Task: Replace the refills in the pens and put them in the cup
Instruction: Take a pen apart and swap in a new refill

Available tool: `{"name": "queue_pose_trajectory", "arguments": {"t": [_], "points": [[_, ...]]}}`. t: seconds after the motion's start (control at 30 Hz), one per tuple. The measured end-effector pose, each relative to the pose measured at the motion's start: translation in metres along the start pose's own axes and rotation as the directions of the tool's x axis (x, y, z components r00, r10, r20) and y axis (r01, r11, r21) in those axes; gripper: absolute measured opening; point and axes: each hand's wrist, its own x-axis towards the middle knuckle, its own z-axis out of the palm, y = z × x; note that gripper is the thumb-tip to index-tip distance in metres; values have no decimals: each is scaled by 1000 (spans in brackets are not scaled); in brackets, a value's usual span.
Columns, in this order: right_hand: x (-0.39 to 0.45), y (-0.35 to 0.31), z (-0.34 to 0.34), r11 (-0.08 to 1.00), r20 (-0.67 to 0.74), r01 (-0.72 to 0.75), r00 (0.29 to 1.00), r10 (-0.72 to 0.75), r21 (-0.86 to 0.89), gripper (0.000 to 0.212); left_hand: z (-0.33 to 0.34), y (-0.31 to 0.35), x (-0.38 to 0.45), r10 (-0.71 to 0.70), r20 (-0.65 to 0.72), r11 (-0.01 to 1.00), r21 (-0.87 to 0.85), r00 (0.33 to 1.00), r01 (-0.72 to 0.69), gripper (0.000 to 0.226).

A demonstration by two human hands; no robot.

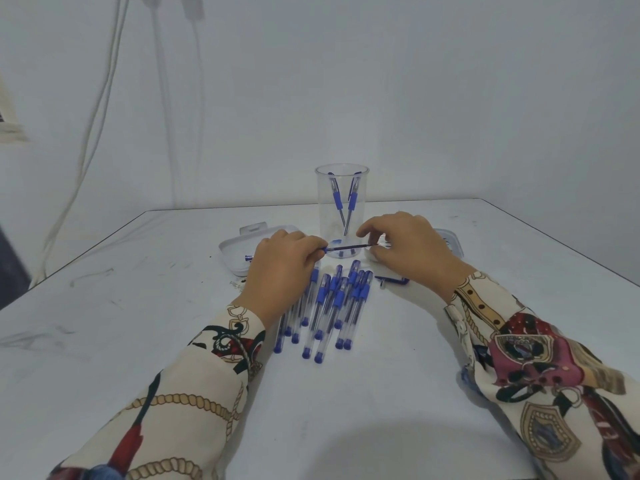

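A clear plastic cup (341,188) stands at the back of the table with two blue pens (344,199) leaning inside it. In front of the cup, my left hand (280,265) pinches one end of a thin dark refill (344,247). My right hand (408,247) grips a clear pen barrel at the refill's other end. The refill runs level between both hands. Several blue-gripped clear pens (329,306) lie in a loose bundle on the table below my hands. A loose blue cap (393,280) lies to their right.
A white tray (235,249) sits behind my left hand with a blue piece in it. A second clear-lidded box (450,240) shows behind my right hand. The white table (138,323) carries scuff marks. Cables hang on the wall at the left.
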Motion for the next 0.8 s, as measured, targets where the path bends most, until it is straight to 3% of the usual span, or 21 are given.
{"name": "queue_pose_trajectory", "arguments": {"t": [0.5,0.67,0.8], "points": [[-5,-26,5,989,27,120,992,-122,81,19,3,9,-3,71,10,997,0,997,-71,28],[-4,-20,-6,979,150,-73,988,44,189,18,2,8,-3,30,12,999,-17,999,-30,27],[-5,-11,-24,976,292,-192,944,154,105,15,0,9,-3,20,23,1000,-24,1000,-19,28]]}}
